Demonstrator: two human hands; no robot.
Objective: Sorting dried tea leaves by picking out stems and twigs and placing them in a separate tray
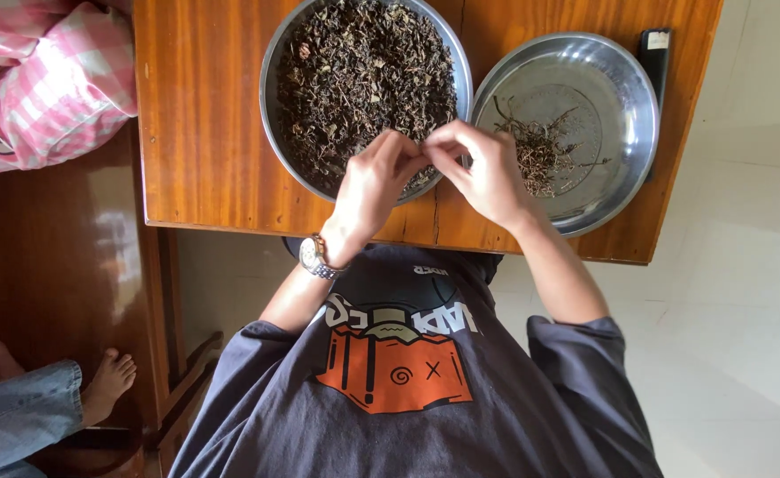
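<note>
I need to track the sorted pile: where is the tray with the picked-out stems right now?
In the head view, the steel tray of stems sits at the table's right end, beside the leaf-filled tray, just beyond the right hand.

Left hand [374,190] and right hand [487,173] meet fingertip to fingertip over the large round steel bowl [270,80] of dark dried leaves [363,71]. Beside it on the polished wooden table [199,133], a second round steel bowl [624,88] holds a few thin brown stems [536,150].
</note>
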